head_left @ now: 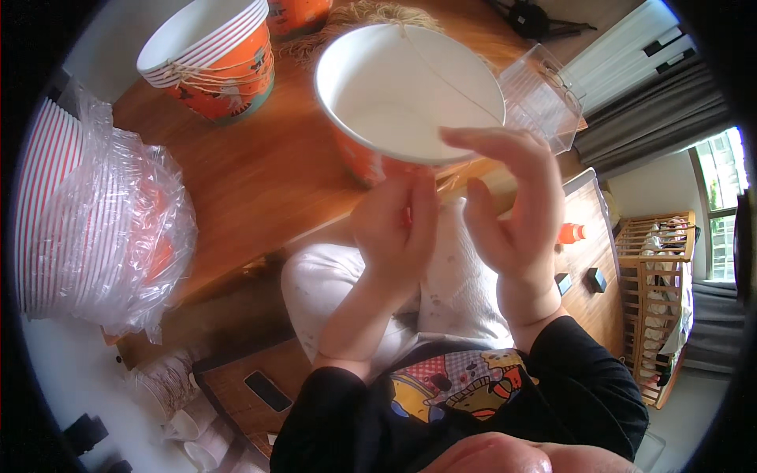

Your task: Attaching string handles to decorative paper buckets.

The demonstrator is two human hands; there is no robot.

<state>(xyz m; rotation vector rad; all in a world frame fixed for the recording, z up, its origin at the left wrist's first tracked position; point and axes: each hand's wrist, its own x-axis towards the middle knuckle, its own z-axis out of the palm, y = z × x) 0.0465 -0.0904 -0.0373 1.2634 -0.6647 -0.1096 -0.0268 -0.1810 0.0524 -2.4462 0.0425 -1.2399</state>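
A large orange paper bucket point(359, 162) with a white inside stands tilted at the table edge before me. A thin string point(441, 67) runs from its far rim across the opening toward my right hand. My left hand point(398, 225) is closed just below the near rim, its fingers pressed together; a small red spot shows between them, but what they hold is hidden. My right hand point(516, 205) is raised at the bucket's right side, thumb and fingers curved apart, the index finger over the opening. I cannot tell whether the string touches it.
Nested orange buckets point(229, 71) wrapped with string stand at the far left. A plastic-wrapped stack of paper buckets point(102, 221) leans at the left edge. Loose tan string point(371, 16) lies behind the bucket, with a clear plastic box point(540, 94) to its right. A phone point(268, 391) lies lower left.
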